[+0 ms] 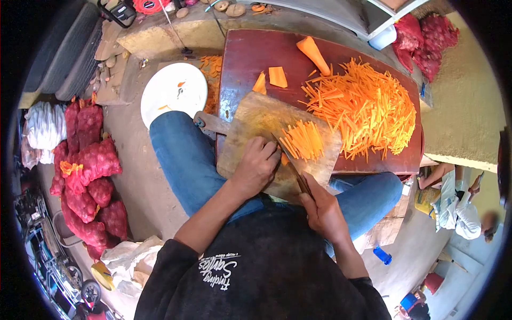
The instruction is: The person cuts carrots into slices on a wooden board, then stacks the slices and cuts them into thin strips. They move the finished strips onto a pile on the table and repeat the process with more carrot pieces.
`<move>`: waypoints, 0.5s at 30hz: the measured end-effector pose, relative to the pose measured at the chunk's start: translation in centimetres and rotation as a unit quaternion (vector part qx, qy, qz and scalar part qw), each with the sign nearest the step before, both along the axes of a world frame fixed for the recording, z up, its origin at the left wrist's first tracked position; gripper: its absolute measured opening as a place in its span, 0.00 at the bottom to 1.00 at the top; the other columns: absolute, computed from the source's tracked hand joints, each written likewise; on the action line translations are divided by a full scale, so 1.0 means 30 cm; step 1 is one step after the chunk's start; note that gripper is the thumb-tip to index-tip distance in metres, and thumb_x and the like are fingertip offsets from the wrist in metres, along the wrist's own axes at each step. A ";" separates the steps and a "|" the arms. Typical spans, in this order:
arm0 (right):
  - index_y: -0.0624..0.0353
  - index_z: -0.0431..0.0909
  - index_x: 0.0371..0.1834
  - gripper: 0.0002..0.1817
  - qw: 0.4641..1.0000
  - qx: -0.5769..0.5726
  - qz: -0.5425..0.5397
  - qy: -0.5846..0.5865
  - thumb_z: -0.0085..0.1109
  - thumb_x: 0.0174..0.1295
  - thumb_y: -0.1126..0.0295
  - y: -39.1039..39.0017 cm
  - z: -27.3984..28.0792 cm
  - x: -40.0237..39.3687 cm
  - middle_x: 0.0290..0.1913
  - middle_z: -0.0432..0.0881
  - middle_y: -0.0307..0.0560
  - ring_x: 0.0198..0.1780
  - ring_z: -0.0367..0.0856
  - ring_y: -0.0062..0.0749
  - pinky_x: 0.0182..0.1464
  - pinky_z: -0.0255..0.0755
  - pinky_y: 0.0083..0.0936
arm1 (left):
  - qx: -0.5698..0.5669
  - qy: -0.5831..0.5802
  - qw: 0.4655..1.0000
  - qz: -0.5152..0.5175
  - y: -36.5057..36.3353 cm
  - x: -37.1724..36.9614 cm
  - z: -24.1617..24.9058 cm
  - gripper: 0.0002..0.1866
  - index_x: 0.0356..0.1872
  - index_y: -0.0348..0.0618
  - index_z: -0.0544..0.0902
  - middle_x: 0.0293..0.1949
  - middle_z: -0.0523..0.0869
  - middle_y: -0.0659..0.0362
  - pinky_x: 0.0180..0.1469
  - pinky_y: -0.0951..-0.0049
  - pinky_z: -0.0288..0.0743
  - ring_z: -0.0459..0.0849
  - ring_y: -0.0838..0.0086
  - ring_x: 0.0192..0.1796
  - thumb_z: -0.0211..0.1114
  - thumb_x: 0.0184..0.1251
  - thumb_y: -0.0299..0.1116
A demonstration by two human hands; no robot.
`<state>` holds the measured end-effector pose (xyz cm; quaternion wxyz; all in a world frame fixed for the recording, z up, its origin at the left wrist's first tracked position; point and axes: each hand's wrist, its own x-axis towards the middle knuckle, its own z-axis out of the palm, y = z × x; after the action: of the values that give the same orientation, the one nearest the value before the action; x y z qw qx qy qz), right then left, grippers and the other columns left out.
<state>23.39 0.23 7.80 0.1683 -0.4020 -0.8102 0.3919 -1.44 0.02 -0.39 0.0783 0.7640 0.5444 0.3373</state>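
Note:
My right hand [321,208] is closed round the handle of a knife [289,164], whose blade slants across a worn wooden cutting board [242,114]. Beside the blade, my left hand [258,168] presses down on the board with curled fingers; whatever lies under them is hidden. A small orange bit of carrot [284,159] shows by the blade. Right of the knife lies a neat bunch of carrot sticks [305,141]. Beyond the board, a big heap of cut carrot sticks [368,109] covers the right of the red table [242,58].
A peeled carrot [313,55] and a flat carrot slab [278,77] lie on the table's far side. At left stands a round white container [173,90]. Red net sacks [88,197] line the floor at far left. Another person [458,210] is at far right.

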 end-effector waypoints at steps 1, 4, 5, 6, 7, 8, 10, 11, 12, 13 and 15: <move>0.61 0.69 0.85 0.32 1.000 -0.010 -0.001 -0.010 0.66 0.80 0.72 -0.006 -0.001 0.003 0.54 0.90 0.72 0.55 0.90 0.75 0.54 0.85 0.58 | 0.000 -0.001 1.000 0.002 -0.002 -0.001 -0.002 0.14 0.43 0.34 0.90 0.43 0.80 0.53 0.56 0.53 0.78 0.80 0.53 0.51 0.73 0.55 0.25; 0.62 0.70 0.84 0.31 0.999 -0.031 -0.011 -0.029 0.65 0.81 0.72 -0.005 -0.005 -0.016 0.56 0.90 0.73 0.57 0.90 0.74 0.56 0.86 0.57 | -0.005 -0.004 1.000 -0.001 0.003 -0.002 -0.017 0.15 0.44 0.34 0.90 0.43 0.80 0.53 0.56 0.53 0.78 0.80 0.53 0.51 0.74 0.53 0.25; 0.62 0.71 0.84 0.30 0.999 -0.033 -0.010 -0.030 0.65 0.81 0.72 0.020 -0.016 -0.045 0.58 0.90 0.73 0.58 0.90 0.74 0.57 0.86 0.56 | -0.013 -0.005 1.000 0.000 -0.001 -0.001 -0.032 0.15 0.44 0.34 0.90 0.43 0.80 0.53 0.56 0.53 0.78 0.80 0.52 0.50 0.74 0.52 0.25; 0.62 0.72 0.83 0.29 0.999 -0.035 -0.009 -0.030 0.64 0.82 0.73 0.040 -0.019 -0.062 0.59 0.89 0.73 0.59 0.90 0.73 0.57 0.87 0.56 | -0.021 -0.006 1.000 0.002 -0.003 0.002 -0.032 0.16 0.44 0.34 0.90 0.43 0.81 0.53 0.56 0.53 0.78 0.80 0.52 0.50 0.74 0.52 0.24; 0.62 0.72 0.83 0.29 0.999 -0.028 -0.008 -0.015 0.64 0.82 0.73 0.053 -0.025 -0.065 0.59 0.89 0.73 0.59 0.90 0.74 0.57 0.87 0.56 | -0.023 -0.008 1.000 0.002 -0.004 0.005 -0.030 0.16 0.45 0.34 0.90 0.43 0.81 0.52 0.56 0.53 0.78 0.80 0.52 0.50 0.74 0.51 0.24; 0.62 0.72 0.83 0.29 1.000 -0.021 -0.005 0.002 0.65 0.82 0.73 0.065 -0.035 -0.069 0.59 0.89 0.73 0.59 0.90 0.74 0.57 0.86 0.56 | -0.024 -0.010 1.000 0.003 -0.008 0.004 -0.024 0.17 0.45 0.34 0.90 0.43 0.81 0.52 0.56 0.53 0.78 0.80 0.52 0.50 0.74 0.51 0.24; 0.62 0.72 0.83 0.29 1.000 -0.014 -0.001 0.022 0.65 0.81 0.73 0.078 -0.026 -0.073 0.60 0.89 0.73 0.59 0.90 0.74 0.57 0.86 0.56 | -0.020 -0.011 1.000 0.007 0.001 -0.005 -0.015 0.17 0.45 0.34 0.90 0.44 0.81 0.52 0.56 0.52 0.78 0.80 0.51 0.50 0.75 0.51 0.24; 0.62 0.72 0.83 0.29 1.000 -0.019 -0.001 0.024 0.65 0.81 0.73 0.063 0.005 -0.060 0.60 0.89 0.74 0.59 0.90 0.74 0.57 0.86 0.56 | -0.020 -0.014 1.000 0.009 -0.003 -0.003 -0.014 0.17 0.45 0.34 0.90 0.44 0.82 0.52 0.56 0.52 0.77 0.80 0.51 0.50 0.74 0.51 0.23; 0.63 0.72 0.83 0.29 0.999 -0.026 0.000 0.025 0.65 0.81 0.73 0.047 0.023 -0.045 0.60 0.89 0.74 0.59 0.90 0.74 0.57 0.86 0.56 | -0.021 -0.017 1.000 0.011 -0.010 0.000 -0.015 0.17 0.45 0.35 0.90 0.44 0.82 0.52 0.56 0.52 0.77 0.80 0.51 0.50 0.74 0.51 0.23; 0.62 0.72 0.82 0.29 1.000 -0.026 0.000 0.010 0.65 0.81 0.73 0.031 0.014 -0.030 0.61 0.89 0.74 0.60 0.90 0.75 0.58 0.86 0.56 | -0.020 -0.019 1.000 0.011 -0.013 0.001 -0.013 0.16 0.44 0.35 0.90 0.44 0.82 0.52 0.56 0.52 0.77 0.80 0.51 0.50 0.74 0.52 0.23; 0.62 0.73 0.82 0.29 1.000 -0.022 -0.006 -0.017 0.65 0.81 0.73 0.009 -0.006 -0.018 0.63 0.88 0.74 0.61 0.89 0.75 0.60 0.86 0.56 | -0.014 -0.019 1.000 0.005 -0.006 -0.001 -0.008 0.15 0.43 0.35 0.90 0.44 0.82 0.52 0.56 0.52 0.77 0.80 0.52 0.50 0.74 0.52 0.23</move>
<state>22.85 0.50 7.62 0.1476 -0.4173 -0.8017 0.4016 -1.47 -0.17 -0.65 0.0977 0.7539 0.5511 0.3441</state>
